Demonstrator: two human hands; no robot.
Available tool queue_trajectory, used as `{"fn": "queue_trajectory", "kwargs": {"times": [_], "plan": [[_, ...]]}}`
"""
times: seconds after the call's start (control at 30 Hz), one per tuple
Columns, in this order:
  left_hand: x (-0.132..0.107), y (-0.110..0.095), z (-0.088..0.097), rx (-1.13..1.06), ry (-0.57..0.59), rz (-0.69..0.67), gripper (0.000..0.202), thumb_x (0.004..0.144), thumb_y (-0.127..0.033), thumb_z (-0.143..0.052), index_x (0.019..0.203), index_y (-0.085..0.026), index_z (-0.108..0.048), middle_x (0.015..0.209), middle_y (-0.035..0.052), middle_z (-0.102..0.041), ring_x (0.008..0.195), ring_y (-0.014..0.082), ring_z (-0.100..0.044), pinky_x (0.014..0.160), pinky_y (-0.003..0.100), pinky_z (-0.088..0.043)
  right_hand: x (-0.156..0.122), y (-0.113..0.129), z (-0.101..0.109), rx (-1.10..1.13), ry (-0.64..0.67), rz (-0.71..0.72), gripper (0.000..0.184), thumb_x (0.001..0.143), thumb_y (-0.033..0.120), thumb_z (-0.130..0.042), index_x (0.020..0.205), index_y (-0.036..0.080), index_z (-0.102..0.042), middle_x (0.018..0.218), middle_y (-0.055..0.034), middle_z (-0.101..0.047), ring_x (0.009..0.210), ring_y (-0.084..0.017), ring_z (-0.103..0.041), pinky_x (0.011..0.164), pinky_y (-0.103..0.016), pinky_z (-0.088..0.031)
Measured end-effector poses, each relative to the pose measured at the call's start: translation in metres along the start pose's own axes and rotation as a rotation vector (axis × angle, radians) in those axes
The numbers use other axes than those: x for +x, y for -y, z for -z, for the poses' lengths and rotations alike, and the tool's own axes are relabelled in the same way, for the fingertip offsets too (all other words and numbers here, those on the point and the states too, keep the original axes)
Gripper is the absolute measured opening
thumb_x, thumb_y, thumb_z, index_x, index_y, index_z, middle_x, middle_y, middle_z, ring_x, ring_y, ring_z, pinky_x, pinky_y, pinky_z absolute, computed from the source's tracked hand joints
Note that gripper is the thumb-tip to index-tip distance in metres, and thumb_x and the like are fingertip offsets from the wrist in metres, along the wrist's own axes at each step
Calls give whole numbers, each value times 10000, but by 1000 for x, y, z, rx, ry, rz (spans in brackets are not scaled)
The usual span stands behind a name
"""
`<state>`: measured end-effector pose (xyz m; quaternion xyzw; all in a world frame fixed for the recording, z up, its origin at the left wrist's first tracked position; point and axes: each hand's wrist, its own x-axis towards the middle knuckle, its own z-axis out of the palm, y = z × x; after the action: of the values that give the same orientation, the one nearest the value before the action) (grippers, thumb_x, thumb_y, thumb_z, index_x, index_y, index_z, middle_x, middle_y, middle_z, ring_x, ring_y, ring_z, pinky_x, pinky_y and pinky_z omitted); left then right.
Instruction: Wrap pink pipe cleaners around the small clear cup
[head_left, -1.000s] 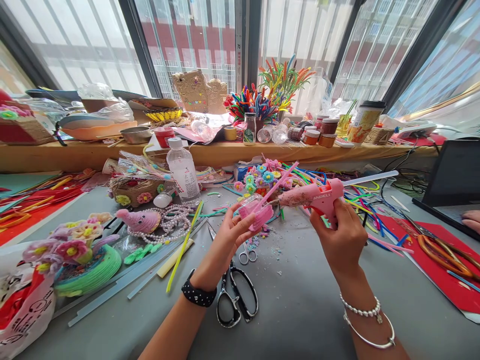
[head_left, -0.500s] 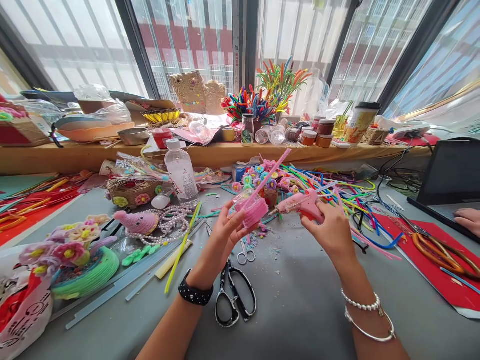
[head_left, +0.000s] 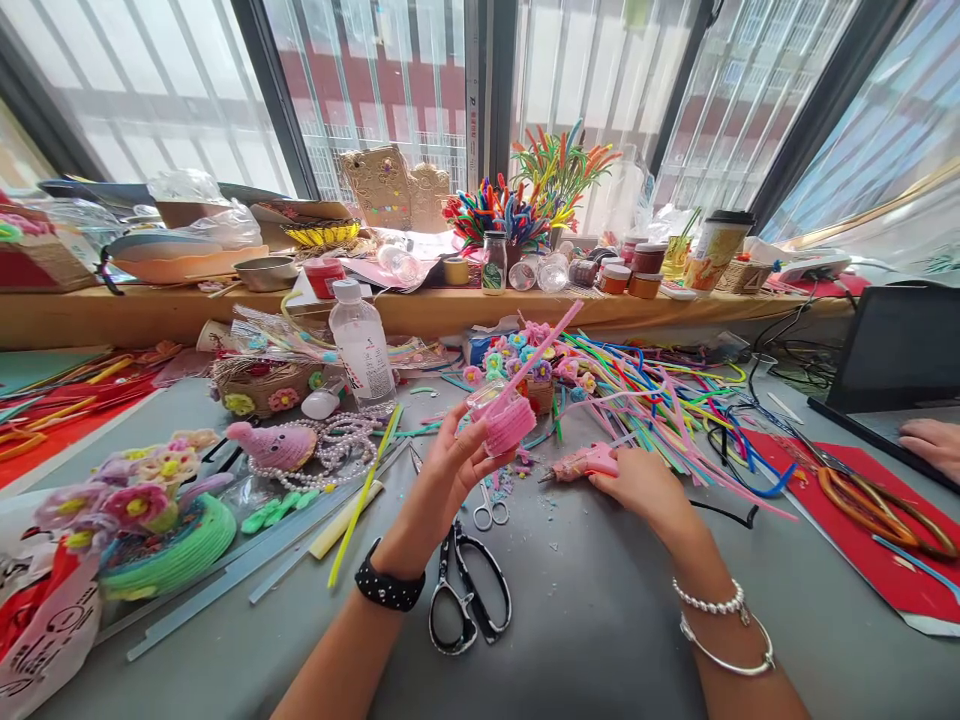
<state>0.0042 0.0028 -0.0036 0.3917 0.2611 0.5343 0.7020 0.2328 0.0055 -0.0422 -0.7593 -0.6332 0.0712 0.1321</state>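
My left hand (head_left: 451,462) is closed around a small clear container wrapped in pink pipe cleaner (head_left: 511,424), held up over the middle of the table. A loose length of the pink pipe cleaner (head_left: 546,342) sticks up from it to the right. My right hand (head_left: 646,490) grips a pink hot glue gun (head_left: 591,461) low at the tabletop, its nozzle pointing left. Below my left hand lie black-handled scissors (head_left: 471,590) and small silver scissors (head_left: 491,512). Behind both hands is a basket of fuzzy flowers (head_left: 536,368).
Many coloured pipe cleaners (head_left: 660,385) spread behind my right hand. A water bottle (head_left: 363,345), a pink crocheted figure (head_left: 279,448) and glue sticks (head_left: 247,570) are at left. Orange-handled scissors (head_left: 874,510) lie on red paper at right, near a laptop (head_left: 896,370) and another person's hand (head_left: 934,440).
My right hand has lowered the glue gun from mid-air down to the tabletop. My left hand keeps the pink-wrapped container in nearly the same place.
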Motion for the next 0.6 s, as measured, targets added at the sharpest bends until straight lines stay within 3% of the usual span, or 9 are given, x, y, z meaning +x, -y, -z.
{"fn": "queue_trajectory", "kwargs": {"times": [0.1, 0.17, 0.23, 0.33, 0.47, 0.6], "plan": [[0, 1, 0, 41, -13, 61, 632, 757, -287, -655, 1303, -197, -348, 1156, 103, -603, 954, 210, -630, 820, 329, -518, -1, 7, 12, 143, -104, 45, 363, 732, 419, -598, 904, 104, -652, 1020, -207, -639, 975, -338, -569, 767, -409, -438], [0, 2, 0, 68, -15, 98, 647, 741, -284, -670, 1300, -207, -355, 1156, 105, -602, 929, 213, -638, 796, 334, -525, -4, 14, 21, 550, -169, 191, 391, 734, 453, -611, 982, 152, -623, 1063, -147, -632, 966, -275, -578, 803, -389, -453], [1, 3, 0, 97, -16, 125, 622, 731, -281, -678, 1275, -208, -388, 1153, 104, -601, 904, 207, -643, 778, 332, -531, -9, 21, 26, 963, -127, 315, 420, 726, 477, -632, 1045, 206, -600, 1009, -88, -646, 871, -212, -597, 748, -341, -483], [1, 5, 0, 152, 4, 160, 582, 723, -283, -685, 1235, -200, -420, 1115, 99, -613, 874, 190, -644, 756, 319, -538, -16, 30, 28, 1334, -67, 363, 403, 716, 472, -662, 1051, 254, -612, 888, -35, -653, 744, -147, -571, 650, -265, -479], [1, 7, -1, 204, 46, 219, 594, 705, -298, -701, 1219, -206, -417, 1155, 111, -592, 929, 216, -634, 749, 321, -541, -21, 38, 26, 1588, -86, 332, 294, 678, 421, -721, 925, 273, -660, 772, 17, -633, 636, -93, -521, 604, -209, -452], [-1, 6, -5, 262, 56, 257, 546, 727, -291, -683, 1203, -209, -427, 1186, 113, -579, 927, 204, -636, 746, 295, -535, -23, 43, 26, 1615, -97, 279, 237, 697, 388, -709, 886, 248, -678, 698, 20, -593, 589, -89, -493, 546, -205, -433]]}}
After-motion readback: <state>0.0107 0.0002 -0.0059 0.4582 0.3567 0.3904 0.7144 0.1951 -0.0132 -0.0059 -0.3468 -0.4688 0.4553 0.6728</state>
